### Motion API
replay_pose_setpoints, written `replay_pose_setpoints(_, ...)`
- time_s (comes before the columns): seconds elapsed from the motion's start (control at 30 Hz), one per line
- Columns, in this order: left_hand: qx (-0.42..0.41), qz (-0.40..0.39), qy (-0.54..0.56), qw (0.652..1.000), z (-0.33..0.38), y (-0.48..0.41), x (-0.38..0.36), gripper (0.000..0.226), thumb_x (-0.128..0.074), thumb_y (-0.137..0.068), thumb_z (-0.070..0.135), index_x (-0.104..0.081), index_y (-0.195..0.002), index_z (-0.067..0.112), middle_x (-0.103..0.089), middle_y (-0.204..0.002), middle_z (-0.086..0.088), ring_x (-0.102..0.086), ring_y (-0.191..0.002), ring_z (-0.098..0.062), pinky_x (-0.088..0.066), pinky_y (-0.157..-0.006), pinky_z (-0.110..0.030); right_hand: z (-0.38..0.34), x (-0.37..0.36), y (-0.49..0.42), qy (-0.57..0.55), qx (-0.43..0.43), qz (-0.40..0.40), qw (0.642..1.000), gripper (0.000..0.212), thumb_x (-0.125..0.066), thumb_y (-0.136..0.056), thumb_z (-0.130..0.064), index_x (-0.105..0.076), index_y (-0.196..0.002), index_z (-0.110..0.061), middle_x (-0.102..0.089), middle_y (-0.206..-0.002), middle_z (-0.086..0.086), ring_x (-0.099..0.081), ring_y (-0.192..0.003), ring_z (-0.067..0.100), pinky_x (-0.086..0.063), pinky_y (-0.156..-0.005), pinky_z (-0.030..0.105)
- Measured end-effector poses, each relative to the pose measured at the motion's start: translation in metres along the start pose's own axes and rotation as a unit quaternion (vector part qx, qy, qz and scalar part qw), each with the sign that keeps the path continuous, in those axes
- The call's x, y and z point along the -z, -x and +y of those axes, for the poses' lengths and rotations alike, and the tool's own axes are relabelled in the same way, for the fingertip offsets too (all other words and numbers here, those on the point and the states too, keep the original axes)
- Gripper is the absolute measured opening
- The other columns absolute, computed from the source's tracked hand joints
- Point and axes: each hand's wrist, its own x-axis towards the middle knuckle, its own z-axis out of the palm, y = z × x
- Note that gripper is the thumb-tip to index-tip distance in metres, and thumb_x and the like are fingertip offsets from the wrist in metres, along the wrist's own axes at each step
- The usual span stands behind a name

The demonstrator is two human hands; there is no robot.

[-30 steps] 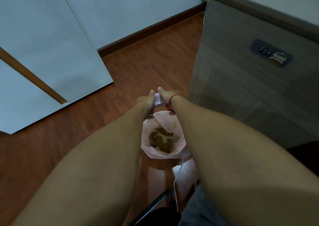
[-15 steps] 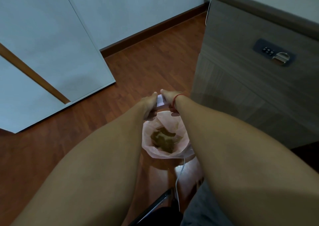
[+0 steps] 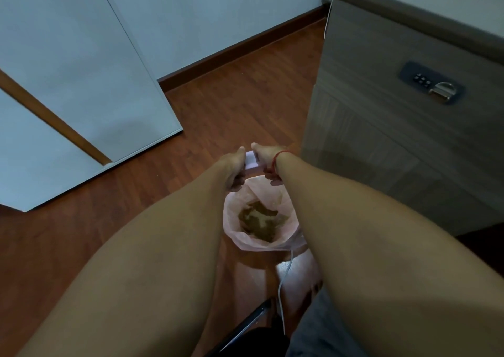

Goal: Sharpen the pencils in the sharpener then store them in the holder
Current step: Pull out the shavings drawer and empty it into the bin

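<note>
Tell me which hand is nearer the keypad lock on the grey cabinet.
Right. The right hand is lower left of the keypad lock; the left hand is farther left, beyond the small white object both hands hold.

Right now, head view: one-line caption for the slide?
Left hand and right hand hold a small white box by a pink bag of brown shavings, beside a grey cabinet.

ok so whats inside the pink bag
A brownish heap, likely pencil shavings, lies at the bottom of the pink bag. The right forearm covers its right edge; anything under the heap is hidden.
</note>
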Motion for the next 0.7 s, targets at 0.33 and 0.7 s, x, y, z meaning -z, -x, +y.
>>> replay_pose_setpoints(0.33,-0.010,0.008,-0.006,1.000,0.007,0.004,0.005,0.046,-0.029,-0.098,0.049,-0.054,-0.087,0.012,-0.043,-0.063,-0.003,-0.039,-0.055,-0.012,-0.037,-0.049,-0.023,-0.010,0.002,0.004,0.031,0.014,-0.008,0.999,0.055,-0.060,-0.075,-0.056,-0.069,-0.109,-0.013,-0.061,-0.091,0.005,-0.059,-0.078,0.023,-0.055,-0.089,0.038)
replay_pose_setpoints(0.7,-0.018,0.021,-0.005,1.000,0.005,0.003,0.004,0.046,-0.029,-0.098,0.049,-0.054,-0.091,0.011,-0.043,-0.063,-0.004,-0.040,-0.056,-0.014,-0.039,-0.050,-0.024,-0.011,0.006,0.008,0.054,0.021,-0.026,0.998,0.052,-0.057,-0.079,-0.048,-0.066,-0.116,-0.012,-0.061,-0.095,0.006,-0.059,-0.078,0.023,-0.055,-0.085,0.035)
